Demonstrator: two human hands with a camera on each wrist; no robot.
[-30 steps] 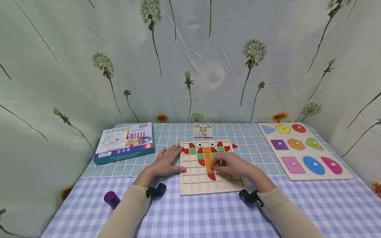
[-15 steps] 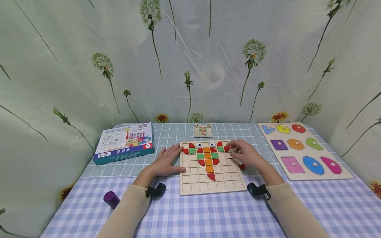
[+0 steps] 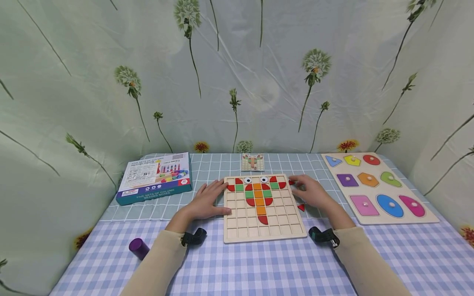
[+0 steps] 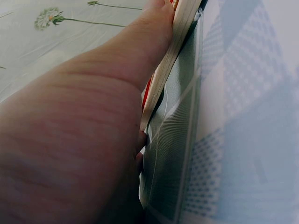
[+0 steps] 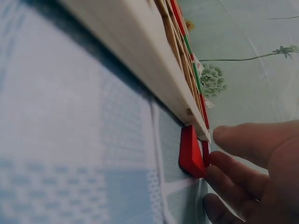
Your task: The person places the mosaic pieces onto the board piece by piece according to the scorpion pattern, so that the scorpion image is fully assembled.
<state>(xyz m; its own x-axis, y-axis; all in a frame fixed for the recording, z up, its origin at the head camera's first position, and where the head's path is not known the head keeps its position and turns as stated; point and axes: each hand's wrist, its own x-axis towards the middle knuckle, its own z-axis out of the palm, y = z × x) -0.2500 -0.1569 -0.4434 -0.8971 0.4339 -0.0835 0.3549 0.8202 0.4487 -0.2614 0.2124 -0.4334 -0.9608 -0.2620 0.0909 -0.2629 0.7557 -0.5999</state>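
A wooden grid board (image 3: pixel 242 230) lies flat, filled in part with red, green and orange pieces and two eye pieces (image 3: pixel 247 180). At its left edge rests my left hand (image 3: pixel 207 201), fingers spread and thumb on the rim; the left wrist view shows the thumb (image 4: pixel 149 35) against the board's edge. My right hand (image 3: pixel 309 192) is beyond the board's right edge, fingertips at a small red piece (image 3: pixel 291 182) they partly cover. In the right wrist view thumb and fingers stand apart. Another red piece (image 5: pixel 190 154), wedge-shaped, lies on the cloth nearer me, beside the board.
A small pattern card (image 3: pixel 253 162) lies behind the board. On the left are a bead-set box (image 3: pixel 155 176) and a purple cylinder (image 3: pixel 138 248) beside my left forearm. A knobbed shape puzzle (image 3: pixel 374 193) lies at the right.
My right hand has moved from the middle of the board to beyond its right edge. A red half-round piece now shows beside the orange column. The left hand has stayed in place.
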